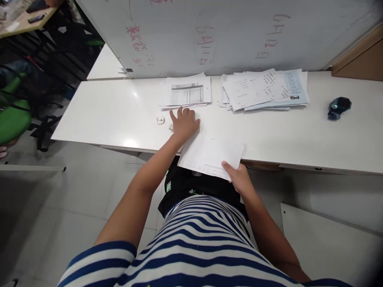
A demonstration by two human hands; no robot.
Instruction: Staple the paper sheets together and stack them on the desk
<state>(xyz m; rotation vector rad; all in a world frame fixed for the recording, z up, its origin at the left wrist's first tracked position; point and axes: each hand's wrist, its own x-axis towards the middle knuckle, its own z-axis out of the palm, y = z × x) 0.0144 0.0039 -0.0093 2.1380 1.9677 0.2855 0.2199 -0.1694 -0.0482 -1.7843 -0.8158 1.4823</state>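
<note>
A white sheet of paper (211,153) lies over the near edge of the table, its lower part hanging past it. My right hand (240,175) pinches the sheet's near right corner, thumb on top. Fingers spread, my left hand (184,122) rests on or just above the table beside the sheet's far left corner. Just beyond its fingertips lies a stack of papers (191,91) with a dark printed table on top. A small white ring-shaped object (160,120) sits left of that hand. Another small pale object (171,127) is partly hidden by the wrist.
A wider pile of papers (260,91) is at the back, right of the middle. A dark blue shiny object (339,107) stands farther right. Behind the white table (104,115) rises a whiteboard (233,36) with red writing. A green chair (14,119) is at the left.
</note>
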